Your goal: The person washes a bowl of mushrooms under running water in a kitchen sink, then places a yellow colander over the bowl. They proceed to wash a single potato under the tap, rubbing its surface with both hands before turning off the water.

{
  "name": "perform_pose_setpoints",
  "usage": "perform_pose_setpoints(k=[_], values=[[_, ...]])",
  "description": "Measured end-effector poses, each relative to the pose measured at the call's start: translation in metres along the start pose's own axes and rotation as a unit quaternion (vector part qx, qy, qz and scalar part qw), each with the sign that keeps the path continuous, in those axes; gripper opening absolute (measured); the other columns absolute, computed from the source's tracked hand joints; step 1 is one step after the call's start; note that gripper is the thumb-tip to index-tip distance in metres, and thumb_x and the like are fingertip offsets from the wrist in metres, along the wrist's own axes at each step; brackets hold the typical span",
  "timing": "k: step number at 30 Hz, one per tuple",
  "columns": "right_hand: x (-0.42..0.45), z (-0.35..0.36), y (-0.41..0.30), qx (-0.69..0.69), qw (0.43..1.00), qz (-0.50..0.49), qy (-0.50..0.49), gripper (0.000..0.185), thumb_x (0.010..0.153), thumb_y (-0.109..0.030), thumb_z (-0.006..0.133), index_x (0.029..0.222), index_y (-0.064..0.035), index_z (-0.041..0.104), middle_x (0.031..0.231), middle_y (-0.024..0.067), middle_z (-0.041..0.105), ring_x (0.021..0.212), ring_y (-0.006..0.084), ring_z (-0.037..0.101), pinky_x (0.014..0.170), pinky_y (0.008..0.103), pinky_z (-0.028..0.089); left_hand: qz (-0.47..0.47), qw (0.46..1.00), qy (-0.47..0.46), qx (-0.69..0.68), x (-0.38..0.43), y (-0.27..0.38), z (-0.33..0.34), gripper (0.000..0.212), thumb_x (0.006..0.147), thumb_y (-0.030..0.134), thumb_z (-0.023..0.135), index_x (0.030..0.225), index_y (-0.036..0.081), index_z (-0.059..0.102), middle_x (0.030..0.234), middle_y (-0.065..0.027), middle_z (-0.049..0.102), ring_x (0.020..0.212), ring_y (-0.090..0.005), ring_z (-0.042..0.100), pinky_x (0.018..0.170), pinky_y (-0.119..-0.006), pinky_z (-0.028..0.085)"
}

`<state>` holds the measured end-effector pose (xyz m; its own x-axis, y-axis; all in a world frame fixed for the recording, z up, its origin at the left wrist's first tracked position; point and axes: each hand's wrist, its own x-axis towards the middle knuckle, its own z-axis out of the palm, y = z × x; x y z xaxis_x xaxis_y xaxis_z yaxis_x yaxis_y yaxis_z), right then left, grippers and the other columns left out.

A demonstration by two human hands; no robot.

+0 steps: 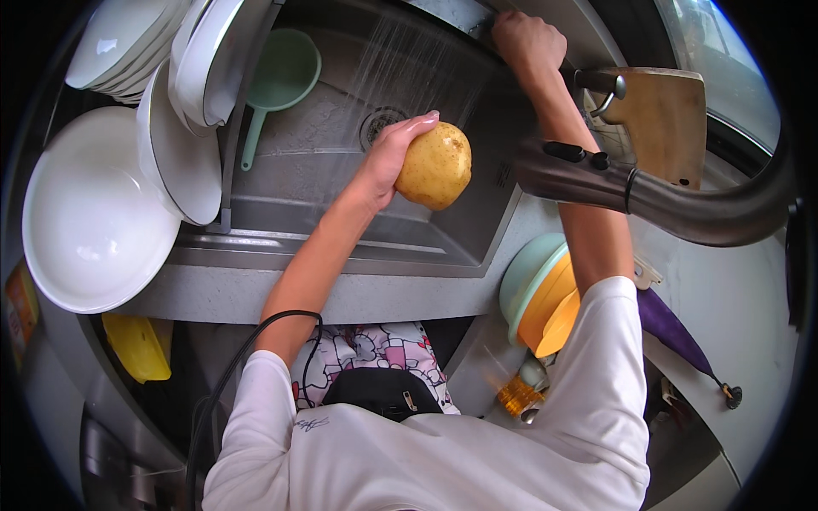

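Observation:
A wet yellow potato (438, 167) rests in my left hand (391, 156), thumb over its top, held above the sink basin (294, 182). Fine streams of water (415, 61) fall into the basin behind that hand, near the round drain (381, 126). My right hand (529, 46) reaches to the sink's back right corner with its fingers curled down. What those fingers touch or hold is hidden. The dark faucet (575, 172) crosses over my right forearm.
White bowls (182, 147) and stacked plates (121, 48) stand left, beside a large white bowl (96, 211). A green ladle (284, 70) lies in the sink. Right are a cutting board (668, 121), green and yellow basins (533, 287) and a long purple object (671, 326).

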<state>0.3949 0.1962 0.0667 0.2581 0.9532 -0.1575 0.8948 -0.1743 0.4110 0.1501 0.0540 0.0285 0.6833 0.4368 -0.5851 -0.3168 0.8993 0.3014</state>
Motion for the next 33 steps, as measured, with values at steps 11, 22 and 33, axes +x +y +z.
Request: perform_pose_setpoints(k=[11, 22, 33], values=[[-0.011, 0.002, 0.018, -0.041, 0.969, -0.204, 0.132, 0.035, 0.102, -0.033, 0.05, 0.085, -0.0077, 0.067, 0.063, 0.014, 0.067, 0.059, 0.0355, 0.069, 0.057, 0.0493, 0.054, 0.039, 0.996, 0.017, -0.078, 0.003, -0.002, -0.002, 0.029, 0.099, 0.038, 0.056, 0.101, 0.011, 0.065, 0.099, -0.0053, 0.069, 0.093, -0.0163, 0.068, 0.087, -0.033, 0.054], [-0.169, -0.03, -0.031, 0.621, 0.776, 0.04, -0.105, 0.049, 0.096, -0.033, 0.072, 0.133, -0.0014, 0.065, 0.117, 0.0155, 0.071, 0.105, 0.0204, 0.067, 0.094, 0.0324, 0.051, 0.133, 0.985, 0.107, 0.026, 0.012, -0.003, -0.009, 0.044, 0.103, 0.039, 0.051, 0.102, -0.001, 0.069, 0.096, -0.0095, 0.071, 0.09, -0.0162, 0.068, 0.084, -0.032, 0.051], [-0.173, -0.015, -0.052, 0.747, 0.633, 0.168, -0.111, 0.027, 0.099, -0.023, 0.067, 0.108, 0.0016, 0.074, 0.096, 0.0061, 0.074, 0.086, 0.0098, 0.067, 0.077, 0.0248, 0.053, 0.15, 0.982, 0.116, -0.003, 0.004, 0.017, 0.0, 0.039, 0.102, 0.036, 0.055, 0.098, 0.0, 0.071, 0.091, -0.0062, 0.07, 0.085, -0.0134, 0.066, 0.079, -0.03, 0.051]])
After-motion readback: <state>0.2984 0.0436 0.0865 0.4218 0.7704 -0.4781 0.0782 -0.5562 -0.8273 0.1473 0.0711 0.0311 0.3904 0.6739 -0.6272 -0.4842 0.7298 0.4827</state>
